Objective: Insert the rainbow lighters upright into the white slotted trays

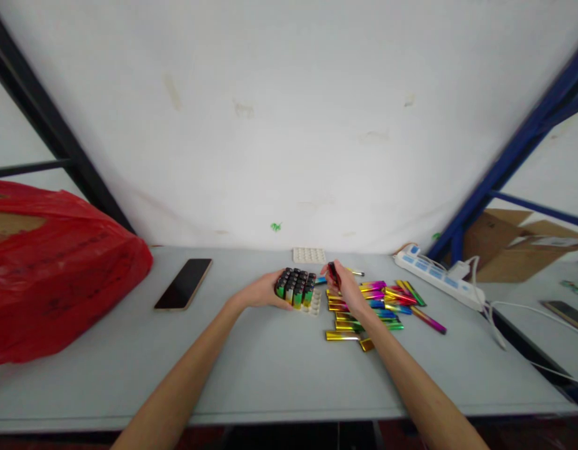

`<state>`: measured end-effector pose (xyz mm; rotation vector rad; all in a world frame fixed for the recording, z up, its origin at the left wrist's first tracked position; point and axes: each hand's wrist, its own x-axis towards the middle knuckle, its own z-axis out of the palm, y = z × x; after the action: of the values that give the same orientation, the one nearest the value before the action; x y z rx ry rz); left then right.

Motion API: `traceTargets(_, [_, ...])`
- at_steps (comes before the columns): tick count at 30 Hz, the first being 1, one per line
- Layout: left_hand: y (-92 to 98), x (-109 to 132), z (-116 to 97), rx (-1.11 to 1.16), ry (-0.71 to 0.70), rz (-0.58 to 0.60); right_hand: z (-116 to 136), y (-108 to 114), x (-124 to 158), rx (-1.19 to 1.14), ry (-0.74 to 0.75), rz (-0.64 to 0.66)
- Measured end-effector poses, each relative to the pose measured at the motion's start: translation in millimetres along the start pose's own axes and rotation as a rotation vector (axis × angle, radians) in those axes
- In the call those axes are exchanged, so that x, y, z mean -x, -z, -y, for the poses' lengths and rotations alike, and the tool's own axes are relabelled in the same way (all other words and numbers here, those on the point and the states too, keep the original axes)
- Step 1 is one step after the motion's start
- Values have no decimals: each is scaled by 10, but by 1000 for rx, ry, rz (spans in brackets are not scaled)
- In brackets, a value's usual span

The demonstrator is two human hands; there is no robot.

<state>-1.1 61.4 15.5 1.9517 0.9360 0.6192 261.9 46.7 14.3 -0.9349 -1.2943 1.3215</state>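
Several upright lighters (297, 289) with black tops and green, gold and silver bodies stand packed together in a white holed tray (315, 304). My left hand (265, 291) curls around the left side of this block, its fingers partly hidden behind it. To the right, my right hand (342, 285) pinches a single lighter (334, 273) with a dark top, held tilted just above the table. Under and beside my right forearm lies a loose pile of shiny lighters (387, 306) in gold, pink, blue, green and red.
A second white holed tray (309, 255) lies by the wall. A phone (184, 284) and a red plastic bag (59, 269) are on the left. At the right are a white power strip (438, 278) with cables, a blue frame (513, 156) and a cardboard box (508, 244).
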Motion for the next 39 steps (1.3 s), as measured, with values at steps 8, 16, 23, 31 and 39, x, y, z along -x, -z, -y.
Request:
traceTargets(8, [-12, -21, 50, 8, -1, -3, 104, -10, 112, 424, 372, 38])
traceTargets(16, [-2, 1, 3, -25, 19, -14, 89, -98, 193, 594, 384, 192])
traceTargets(23, [3, 0, 16, -70, 8, -19, 82, -130, 225, 788, 369, 265])
traceTargets(31, [-10, -7, -11, -30, 1, -4, 90, -122, 226, 859, 387, 288])
traceTargets(39, [-6, -11, -21, -22, -9, -1, 85, -84, 207, 974, 419, 277])
